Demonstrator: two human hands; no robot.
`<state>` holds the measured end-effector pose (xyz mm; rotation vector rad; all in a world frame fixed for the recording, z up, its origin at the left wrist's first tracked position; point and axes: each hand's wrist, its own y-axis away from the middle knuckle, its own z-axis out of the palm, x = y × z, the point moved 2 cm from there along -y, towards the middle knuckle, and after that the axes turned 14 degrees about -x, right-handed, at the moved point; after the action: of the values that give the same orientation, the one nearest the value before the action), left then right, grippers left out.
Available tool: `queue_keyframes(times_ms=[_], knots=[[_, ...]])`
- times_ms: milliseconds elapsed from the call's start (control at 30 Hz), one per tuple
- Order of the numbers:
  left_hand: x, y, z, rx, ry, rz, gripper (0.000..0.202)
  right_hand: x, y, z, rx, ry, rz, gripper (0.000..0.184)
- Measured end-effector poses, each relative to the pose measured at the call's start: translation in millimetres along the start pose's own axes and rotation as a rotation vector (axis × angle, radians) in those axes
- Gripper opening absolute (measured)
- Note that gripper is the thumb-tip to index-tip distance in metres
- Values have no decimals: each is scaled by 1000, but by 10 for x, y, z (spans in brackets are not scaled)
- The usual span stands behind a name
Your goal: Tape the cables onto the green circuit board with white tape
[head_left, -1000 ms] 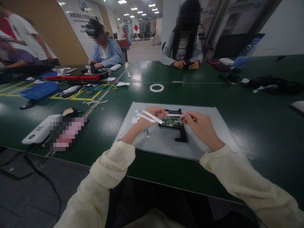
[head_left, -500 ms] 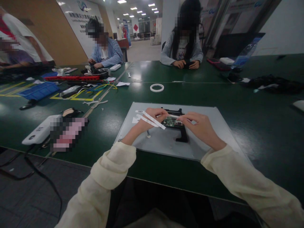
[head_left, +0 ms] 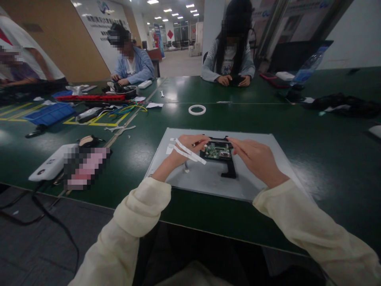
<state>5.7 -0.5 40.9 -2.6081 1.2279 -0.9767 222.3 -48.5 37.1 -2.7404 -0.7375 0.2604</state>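
A grey metal panel [head_left: 262,174] lies flat on the green table. On it sits a green circuit board [head_left: 218,150] in a black bracket [head_left: 228,170]. My left hand [head_left: 187,147] is closed at the board's left edge, and white strips [head_left: 186,151] lie across its back. My right hand [head_left: 253,157] rests with its fingers together at the board's upper right corner. What the fingertips pinch is too small to make out.
A white tape ring [head_left: 197,109] lies beyond the panel. At left are a white device [head_left: 50,167], a blue tray [head_left: 49,113], red tools and coloured wires [head_left: 127,109]. Two people sit across the table; others stand at far left. Black items [head_left: 342,105] lie at right.
Both hands have dropped from a raised pinch down onto the board's upper edge. The white strip stretched between them no longer shows over the board.
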Motion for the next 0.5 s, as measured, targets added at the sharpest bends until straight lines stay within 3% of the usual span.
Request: queue_keyframes(times_ms=[300, 500], knots=[[-54, 13, 52, 152, -254, 54, 23, 26, -25, 39, 16, 8, 63, 45], [-96, 22, 81, 170, -270, 71, 19, 6, -24, 22, -9, 34, 18, 33]])
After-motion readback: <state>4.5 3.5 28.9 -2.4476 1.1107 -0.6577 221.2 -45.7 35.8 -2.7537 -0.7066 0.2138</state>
